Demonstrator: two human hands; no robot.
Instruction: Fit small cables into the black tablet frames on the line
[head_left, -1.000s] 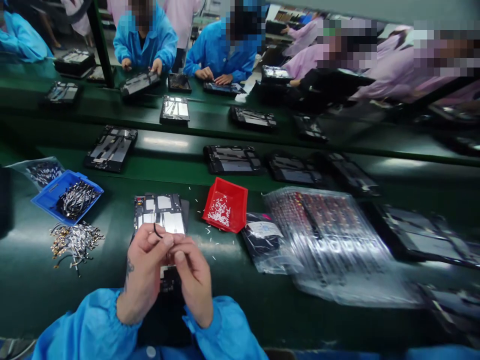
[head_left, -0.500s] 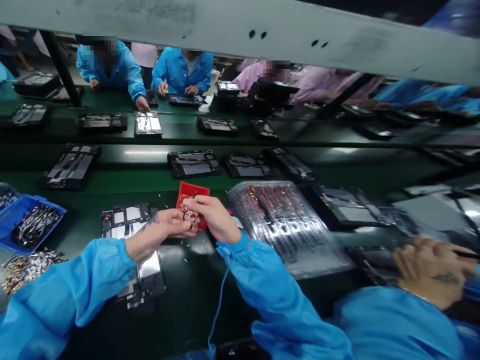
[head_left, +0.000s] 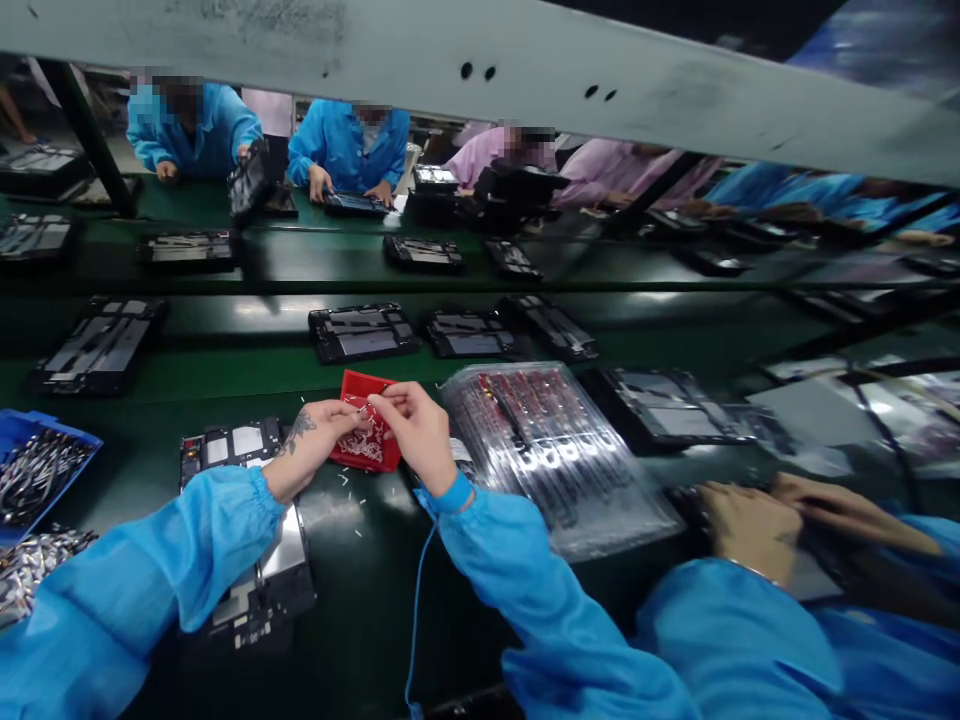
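Red plastic walls of a small bin (head_left: 367,462) stand just beyond the fingertips of both hands, and the white slips (head_left: 365,443) lie inside it. The left hand (head_left: 330,428) pinches a thin dark piece (head_left: 364,408) over the bin, and the right hand (head_left: 417,430) has its fingertips closed at the same spot; the piece is too small to make out further. Nearer the body, an open device (head_left: 291,555) lies on the dark green surface (head_left: 360,620), partly hidden by the left sleeve (head_left: 180,545), its insides bare. As far as can be judged, the handling of this piece is midway: it is picked up but not set down, and the device lies apart from it, untouched by either hand. Plenty seems left, for cables fill the blue bin (head_left: 84,462), more lie in a loose pile (head_left: 41,570) beside it, and slips remain in the red one. Further open devices (head_left: 364,330) rest past the bin, though whether those are finished cannot be told. To the right, a co-worker's hands (head_left: 750,520) are over another device.
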